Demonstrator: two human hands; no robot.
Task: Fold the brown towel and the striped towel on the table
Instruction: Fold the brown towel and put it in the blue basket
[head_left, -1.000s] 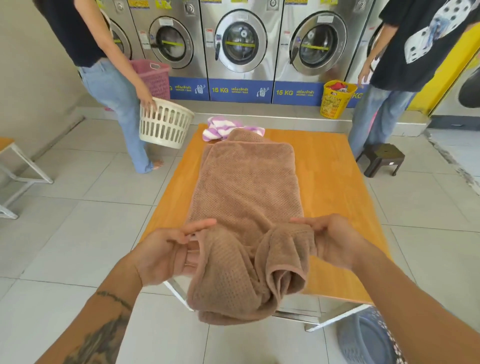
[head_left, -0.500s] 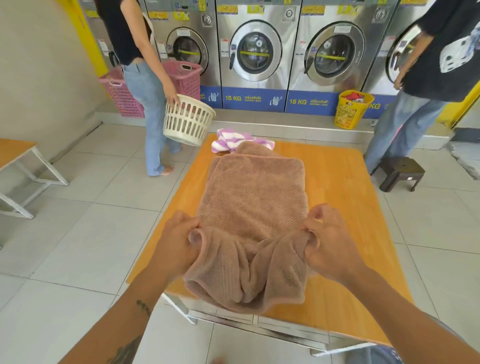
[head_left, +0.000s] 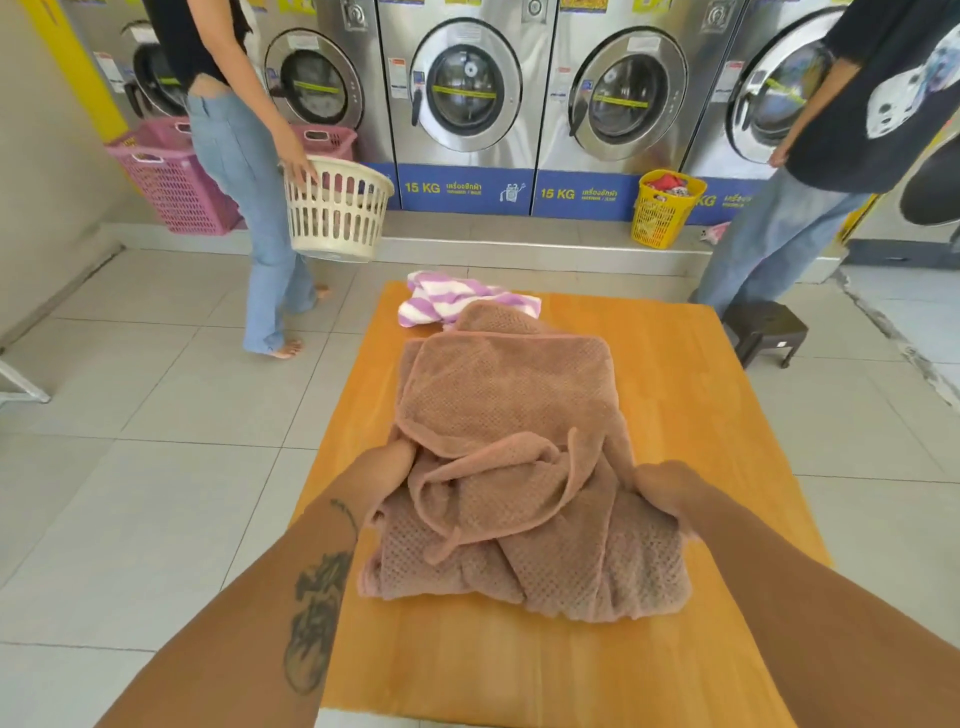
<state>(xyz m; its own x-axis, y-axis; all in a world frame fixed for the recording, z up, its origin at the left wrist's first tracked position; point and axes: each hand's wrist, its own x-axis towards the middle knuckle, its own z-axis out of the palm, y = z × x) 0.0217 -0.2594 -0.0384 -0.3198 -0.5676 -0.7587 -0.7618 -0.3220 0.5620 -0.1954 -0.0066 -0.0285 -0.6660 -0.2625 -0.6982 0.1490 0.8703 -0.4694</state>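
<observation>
We start at the left, where a person in jeans (head_left: 249, 218) now stands closer to the washers, one hand on the rim of the cream basket (head_left: 337, 210), with the pink baskets (head_left: 171, 179) behind them as before. Coming in, our left hand (head_left: 387, 460) has pushed forward onto the bench (head_left: 701, 415); half a second ago it was pinching the towel's near corner in plain sight, and now its fingers are buried under a fold of the brown towel (head_left: 519, 467), so we can't tell how that grip stands. In the middle, the big change: the near end of the brown towel, which hung over the bench edge a moment ago, now lies wholly on the bench, heaped in loose rumpled folds on top of the flat part. The far part is flat as it was, its end folded back. Beyond it, the striped towel (head_left: 452, 301) sits crumpled at the far edge, just touching the brown one, unchanged. Over to the right, our right hand (head_left: 662, 493) has also travelled forward with the cloth, and its grip is closed on the towel's right edge. Further right, the yellow basket (head_left: 665, 208), the second person (head_left: 831, 156) at the washer and the dark stool (head_left: 766, 332) are as before.
</observation>
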